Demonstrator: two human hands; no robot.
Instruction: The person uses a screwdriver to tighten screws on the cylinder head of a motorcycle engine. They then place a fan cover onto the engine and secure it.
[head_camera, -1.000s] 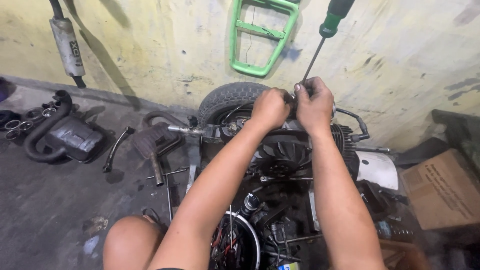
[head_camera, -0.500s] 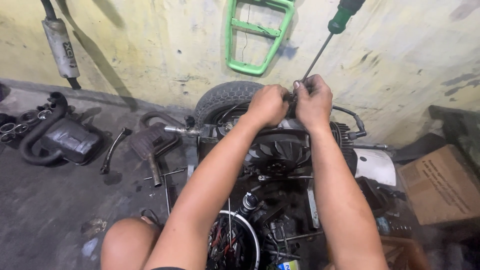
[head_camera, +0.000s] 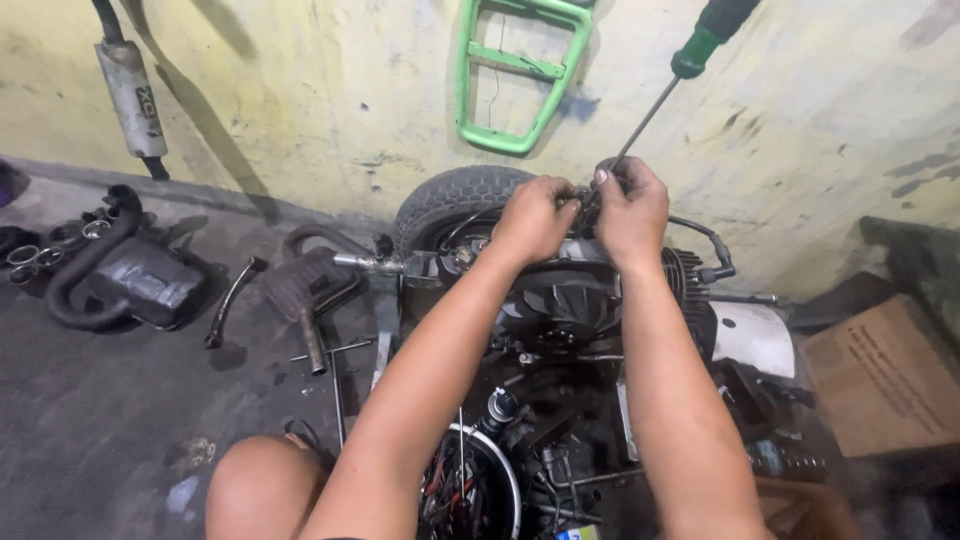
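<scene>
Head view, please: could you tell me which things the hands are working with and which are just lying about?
In hand:
left hand
right hand
green-handled screwdriver
engine with black fan
tyre

Lying about:
silver exhaust
green frame
black air box with hose
cardboard box

At the right edge I see a brown cardboard box (head_camera: 885, 375) on the floor, its flaps open. At far left, a silver exhaust muffler (head_camera: 131, 95) leaning on the yellow wall carries a dark printed label (head_camera: 146, 100).
</scene>
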